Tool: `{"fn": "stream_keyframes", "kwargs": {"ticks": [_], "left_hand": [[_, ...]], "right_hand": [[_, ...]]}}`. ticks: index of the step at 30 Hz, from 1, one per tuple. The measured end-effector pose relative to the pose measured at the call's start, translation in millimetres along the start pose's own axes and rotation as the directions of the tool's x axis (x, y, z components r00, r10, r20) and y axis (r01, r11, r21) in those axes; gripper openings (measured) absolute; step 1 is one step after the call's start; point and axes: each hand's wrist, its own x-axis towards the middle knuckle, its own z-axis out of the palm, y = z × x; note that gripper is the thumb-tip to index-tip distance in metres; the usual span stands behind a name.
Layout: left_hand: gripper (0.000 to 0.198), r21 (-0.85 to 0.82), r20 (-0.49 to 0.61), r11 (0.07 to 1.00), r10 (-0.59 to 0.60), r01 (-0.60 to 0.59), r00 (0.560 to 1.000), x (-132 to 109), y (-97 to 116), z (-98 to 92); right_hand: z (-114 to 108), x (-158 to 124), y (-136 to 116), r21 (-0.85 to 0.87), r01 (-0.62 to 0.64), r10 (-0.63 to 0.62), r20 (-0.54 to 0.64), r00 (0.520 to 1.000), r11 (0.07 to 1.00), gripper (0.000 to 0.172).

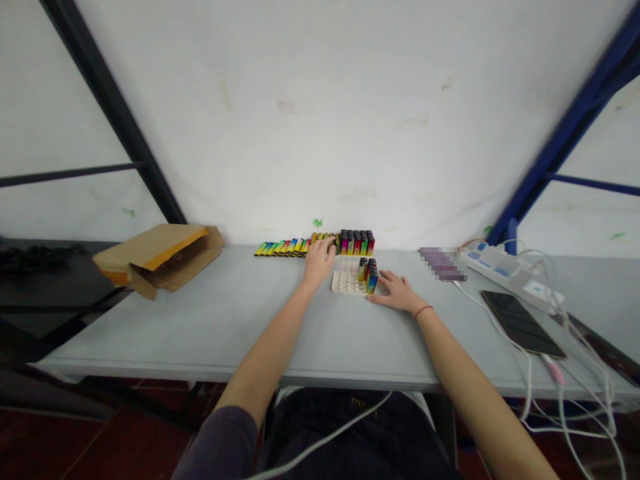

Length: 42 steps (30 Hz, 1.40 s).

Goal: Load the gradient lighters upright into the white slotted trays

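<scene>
A white tray with round holes [347, 283] lies on the table, with several upright rainbow-coloured cylinders with dark tops [372, 280], like small batteries or lighters, along its right side. My right hand [397, 293] rests at the tray's right edge, thumb and fingers spread around that corner. Further back, my left hand [319, 260] reaches to a group of cylinders with yellow-and-black ends [320, 237]. Its fingers are bent, and what they grip, if anything, is hidden. Just right of it stands a block of upright black-topped cylinders [357, 243]. More cylinders lie in a slanted row [283, 248] to the left.
An open brown cardboard box [160, 253] sits at the left of the grey table [200, 333]. On the right are a blurred phone-like object [443, 264], a dark phone [523, 323], a white power strip [515, 277] and loose white cables [530, 387]. A white wall rises behind.
</scene>
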Motion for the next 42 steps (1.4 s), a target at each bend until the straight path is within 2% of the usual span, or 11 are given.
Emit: {"fn": "stream_keyframes", "kwargs": {"ticks": [2, 5, 8, 11, 18, 23, 27, 30, 33, 38, 42], "left_hand": [[0.042, 0.128, -0.049, 0.978, -0.157, 0.162, 0.986, 14, -33, -19.6], [0.045, 0.343, -0.02, 0.879, -0.346, 0.331, 0.938, 25, -89, -50.8], [0.051, 0.454, 0.207, 0.811, -0.499, 0.368, 0.842, 24, -130, -71.6], [0.056, 0.465, 0.346, 0.819, -0.517, 0.335, 0.783, 18, -149, -77.9], [0.055, 0.466, 0.237, 0.796, -0.534, 0.387, 0.812, 17, -148, -75.5], [0.052, 0.483, 0.208, 0.771, -0.561, 0.415, 0.801, 16, -152, -75.9], [0.054, 0.509, 0.255, 0.786, -0.527, 0.351, 0.81, 13, -161, -75.7], [0.054, 0.504, 0.308, 0.797, -0.525, 0.332, 0.793, 13, -165, -75.6], [0.057, 0.496, 0.292, 0.786, -0.551, 0.368, 0.782, 13, -163, -74.4], [0.057, 0.488, 0.281, 0.808, -0.504, 0.331, 0.817, 13, -154, -70.7], [0.054, 0.504, 0.281, 0.801, -0.507, 0.324, 0.815, 12, -153, -76.4]], "right_hand": [[-1, -1, -1, 0.006, -0.004, 0.004, 0.01, 1.0, 1.0, 0.081], [-2, -3, -2, 0.018, -0.017, 0.017, 0.014, 1.0, 1.0, 0.081], [-2, -4, -2, 0.027, -0.021, 0.021, 0.015, 1.0, 0.999, 0.081], [-2, -5, -2, 0.031, -0.008, 0.008, 0.005, 1.0, 1.0, 0.082], [1, -6, 0, 0.026, -0.012, 0.012, -0.008, 1.0, 1.0, 0.08], [1, -6, 1, 0.017, -0.015, 0.015, -0.017, 1.0, 1.0, 0.079], [1, -6, 0, 0.016, -0.021, 0.022, -0.01, 1.0, 1.0, 0.079], [1, -6, 1, 0.021, -0.025, 0.025, -0.008, 1.0, 0.999, 0.08], [2, -6, 1, 0.022, -0.025, 0.026, -0.012, 1.0, 0.999, 0.08], [1, -7, 0, 0.015, -0.018, 0.018, -0.014, 1.0, 1.0, 0.078], [1, -8, 0, 0.027, -0.015, 0.016, -0.014, 1.0, 1.0, 0.078]]}}
